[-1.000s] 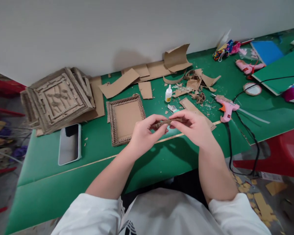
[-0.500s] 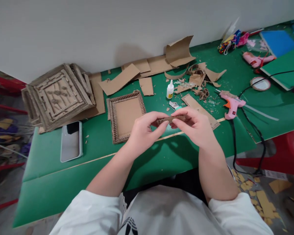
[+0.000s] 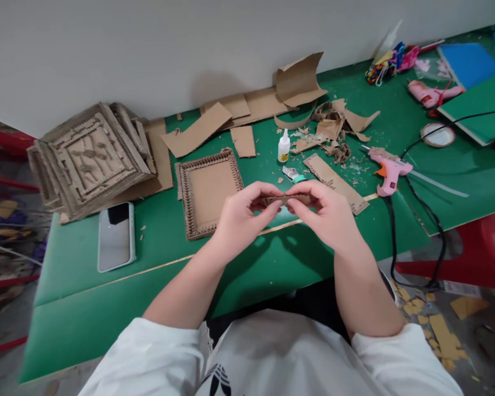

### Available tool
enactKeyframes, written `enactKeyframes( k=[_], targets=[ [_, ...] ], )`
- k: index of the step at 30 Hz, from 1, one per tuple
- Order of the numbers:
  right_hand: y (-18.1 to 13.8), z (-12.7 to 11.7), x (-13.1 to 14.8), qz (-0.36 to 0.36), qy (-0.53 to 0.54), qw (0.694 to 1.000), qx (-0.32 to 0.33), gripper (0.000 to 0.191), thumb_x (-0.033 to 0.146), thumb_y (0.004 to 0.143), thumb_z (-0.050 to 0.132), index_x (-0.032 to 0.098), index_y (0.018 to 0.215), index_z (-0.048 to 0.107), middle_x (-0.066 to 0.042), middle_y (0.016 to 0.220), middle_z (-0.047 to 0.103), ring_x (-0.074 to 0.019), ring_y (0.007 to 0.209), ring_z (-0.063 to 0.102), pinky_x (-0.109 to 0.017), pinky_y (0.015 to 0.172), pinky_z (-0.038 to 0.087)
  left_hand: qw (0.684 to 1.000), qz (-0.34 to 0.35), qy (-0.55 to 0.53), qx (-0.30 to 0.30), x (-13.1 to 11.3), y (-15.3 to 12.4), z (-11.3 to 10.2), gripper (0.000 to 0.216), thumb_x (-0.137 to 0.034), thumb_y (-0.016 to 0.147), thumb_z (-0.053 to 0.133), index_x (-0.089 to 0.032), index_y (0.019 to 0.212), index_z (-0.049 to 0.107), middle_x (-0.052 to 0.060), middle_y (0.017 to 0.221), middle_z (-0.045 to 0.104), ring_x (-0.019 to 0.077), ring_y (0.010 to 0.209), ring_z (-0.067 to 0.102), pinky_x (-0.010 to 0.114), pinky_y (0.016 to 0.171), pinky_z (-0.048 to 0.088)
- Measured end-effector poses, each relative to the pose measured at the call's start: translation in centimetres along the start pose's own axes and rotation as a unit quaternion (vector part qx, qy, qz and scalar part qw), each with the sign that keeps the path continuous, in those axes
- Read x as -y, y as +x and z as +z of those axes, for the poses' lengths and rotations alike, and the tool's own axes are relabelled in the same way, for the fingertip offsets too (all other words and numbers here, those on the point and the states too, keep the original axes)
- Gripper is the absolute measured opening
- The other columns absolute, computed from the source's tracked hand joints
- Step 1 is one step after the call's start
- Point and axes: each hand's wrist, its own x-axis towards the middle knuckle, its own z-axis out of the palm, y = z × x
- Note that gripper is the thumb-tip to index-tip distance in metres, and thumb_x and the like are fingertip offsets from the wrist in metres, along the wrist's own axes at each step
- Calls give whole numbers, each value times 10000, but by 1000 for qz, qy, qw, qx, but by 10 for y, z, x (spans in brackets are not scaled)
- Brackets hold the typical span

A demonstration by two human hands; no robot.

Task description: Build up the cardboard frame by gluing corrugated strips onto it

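Between my two hands, above the green table, is a small strip of brown cardboard [image 3: 299, 199]. My left hand [image 3: 247, 217] pinches its left end between thumb and fingers. The right end is pinched by my right hand [image 3: 324, 212]; much of the strip is hidden behind the fingers. Left of my left hand lies a shallow cardboard tray [image 3: 212, 190] with corrugated strips along its border. Just beyond my hands is a utility knife [image 3: 292, 175], and behind it stands a white glue bottle [image 3: 284, 147]. A cut cardboard piece [image 3: 336, 184] lies past my right hand.
Layered cardboard frames [image 3: 93, 154] are stacked at the left, with a phone [image 3: 116, 236] in front. Torn cardboard scraps [image 3: 332, 124] lie at the back. A pink glue gun [image 3: 390, 170] with a black cable [image 3: 394, 242] is at the right, near a tape roll [image 3: 438, 135].
The view has shifted slightly. Both hands keep hold of the cardboard strip in nearly the same place, with the fingers slightly rearranged.
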Motion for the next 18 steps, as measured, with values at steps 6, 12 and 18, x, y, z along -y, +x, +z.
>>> enactKeyframes(
  k=[6, 12, 18],
  targets=[
    [-4, -1, 1, -41, -48, 998, -1, 111, 250, 862, 576, 225, 938, 653, 5, 896, 679, -104, 732, 646, -212, 652, 523, 1000, 18, 15, -13, -6, -3, 1, 78, -192, 801, 639, -174, 873, 661, 6, 811, 697, 111, 707, 679, 207, 672, 573],
    [-7, -6, 2, -108, -56, 993, 2, 142, 235, 889, 562, 248, 964, 682, 3, 931, 700, -119, 851, 656, -231, 752, 528, 970, 189, 148, -28, -7, -7, -4, 153, -94, 842, 582, -193, 914, 675, 5, 850, 725, 107, 754, 690, 196, 711, 560],
    [-11, -12, 10, -128, -4, 991, 29, 306, 312, 830, 664, 234, 1125, 663, -24, 1053, 712, -142, 944, 670, -243, 807, 552, 844, 441, 297, -78, -3, -11, -6, 169, -127, 834, 640, -185, 993, 647, 81, 1013, 715, 166, 909, 683, 271, 763, 580]
  ],
)
